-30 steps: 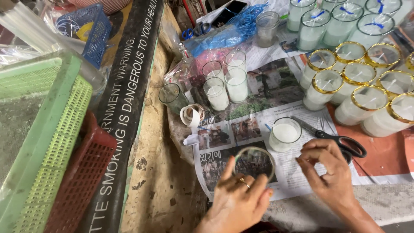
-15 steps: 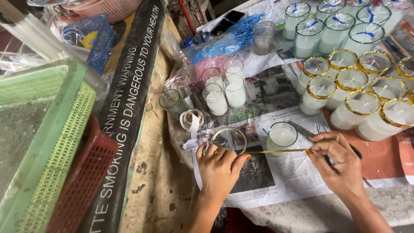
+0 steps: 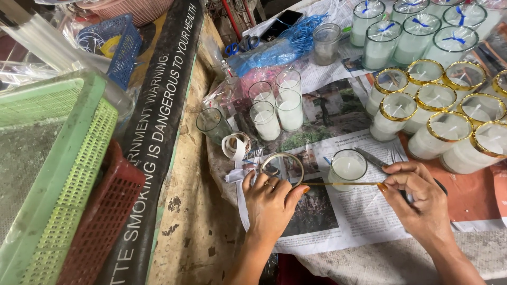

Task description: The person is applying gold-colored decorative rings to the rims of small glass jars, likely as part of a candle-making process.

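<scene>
While left hand (image 3: 269, 203) grips glass (image 3: 282, 168) | right hand (image 3: 417, 195) pinches gold strip (image 3: 343, 183) stretched between.

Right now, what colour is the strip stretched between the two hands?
Gold strip, seen in the head view.

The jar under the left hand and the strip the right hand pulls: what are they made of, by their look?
The jar looks like clear glass: the newspaper shows through its wall. The strip seems a thin gold tape or foil, shiny, drawn taut and straight between both hands; its exact material is unclear.
</scene>
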